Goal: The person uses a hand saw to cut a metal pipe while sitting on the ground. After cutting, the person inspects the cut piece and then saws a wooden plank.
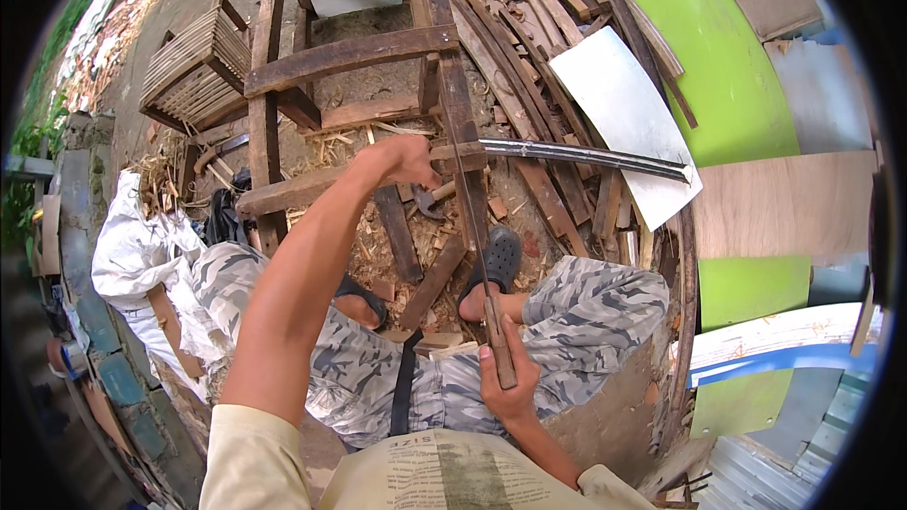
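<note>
My right hand [510,382] is closed around the wooden handle of a handsaw [498,340], near my lap. The saw's long thin blade points away from me, across the end of a wooden rail [316,187]. My left hand [402,161] is closed over that rail, its fingers curled at the near edge; part of the grip is hidden. The rail belongs to a dark wooden frame [350,61]. A dark grey strip with pale edges [586,157] extends right from the rail's end. A hammer [429,203] shows just below my left hand.
Wooden slats [539,57] lie piled at the right, beside a white sheet [628,123] and green panels [709,47]. A slatted wooden crate [194,71] stands at the far left. White cloth [137,241] lies by my left leg. Shavings and offcuts [439,279] litter the ground between my feet.
</note>
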A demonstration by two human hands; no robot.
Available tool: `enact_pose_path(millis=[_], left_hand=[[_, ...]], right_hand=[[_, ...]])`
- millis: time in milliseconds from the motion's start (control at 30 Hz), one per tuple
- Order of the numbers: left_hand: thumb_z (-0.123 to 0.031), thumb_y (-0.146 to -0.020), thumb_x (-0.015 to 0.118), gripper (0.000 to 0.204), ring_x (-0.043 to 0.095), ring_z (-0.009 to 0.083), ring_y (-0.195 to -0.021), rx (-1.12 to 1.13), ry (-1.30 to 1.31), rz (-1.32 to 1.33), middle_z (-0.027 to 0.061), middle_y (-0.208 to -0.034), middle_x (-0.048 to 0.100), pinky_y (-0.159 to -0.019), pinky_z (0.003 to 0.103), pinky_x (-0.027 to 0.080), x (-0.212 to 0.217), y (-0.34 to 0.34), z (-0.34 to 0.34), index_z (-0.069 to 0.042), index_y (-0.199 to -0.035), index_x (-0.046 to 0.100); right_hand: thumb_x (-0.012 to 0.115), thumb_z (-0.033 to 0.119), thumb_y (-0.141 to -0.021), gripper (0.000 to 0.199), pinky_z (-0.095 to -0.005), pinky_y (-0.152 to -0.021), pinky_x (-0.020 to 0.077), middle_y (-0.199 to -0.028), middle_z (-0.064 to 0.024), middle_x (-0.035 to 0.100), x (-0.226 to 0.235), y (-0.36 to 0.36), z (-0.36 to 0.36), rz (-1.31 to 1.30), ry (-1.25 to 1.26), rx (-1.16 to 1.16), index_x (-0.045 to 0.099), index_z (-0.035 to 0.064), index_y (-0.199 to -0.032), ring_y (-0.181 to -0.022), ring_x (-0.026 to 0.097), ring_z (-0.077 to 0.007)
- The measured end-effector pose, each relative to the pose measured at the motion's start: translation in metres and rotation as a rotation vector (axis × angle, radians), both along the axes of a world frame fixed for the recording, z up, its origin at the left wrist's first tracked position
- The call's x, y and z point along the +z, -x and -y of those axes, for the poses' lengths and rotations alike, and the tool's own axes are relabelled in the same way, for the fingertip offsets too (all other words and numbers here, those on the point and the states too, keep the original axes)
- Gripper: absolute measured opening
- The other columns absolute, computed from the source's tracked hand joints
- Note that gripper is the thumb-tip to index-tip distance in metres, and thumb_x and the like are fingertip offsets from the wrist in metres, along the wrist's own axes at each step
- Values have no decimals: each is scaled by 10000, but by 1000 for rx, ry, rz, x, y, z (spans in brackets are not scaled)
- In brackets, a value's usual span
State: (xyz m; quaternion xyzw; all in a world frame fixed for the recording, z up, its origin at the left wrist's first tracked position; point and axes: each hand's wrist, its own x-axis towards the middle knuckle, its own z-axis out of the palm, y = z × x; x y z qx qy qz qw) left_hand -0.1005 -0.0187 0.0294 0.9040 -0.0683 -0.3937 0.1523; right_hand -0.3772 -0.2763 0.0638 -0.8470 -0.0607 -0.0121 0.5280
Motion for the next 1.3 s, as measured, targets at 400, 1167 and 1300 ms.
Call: enact_pose_path(millis=[400, 1167, 1300], left_hand=[[-427, -777, 743, 565, 703, 357, -903, 3, 27, 5, 255, -1020, 732, -807, 443, 561, 2, 3, -4, 76, -1033, 717], [-397, -799, 737, 520, 706, 356, -937, -21, 5, 47, 248, -1040, 736, -848, 426, 568, -6, 3, 1, 77, -1014, 724], [-403, -770, 764, 523, 710, 352, -895, -11, 68, -1, 255, -1001, 733, -787, 453, 566, -13, 1, -5, 87, -941, 696]], right_hand=[[596, -45, -881, 560, -295, -782, 570, -1097, -211, 745, -13, -32, -20, 74, -38, -15, 519, -72, -1434, -896, 749, -202], [625, -35, -859, 577, -287, -638, 529, -1028, -182, 733, -40, -101, -45, -55, -101, -39, 543, -42, -1430, -675, 649, -161], [626, -26, -857, 582, -288, -691, 562, -1109, -205, 743, -45, -71, -31, 144, 19, -32, 533, -57, -1430, -804, 741, -191]])
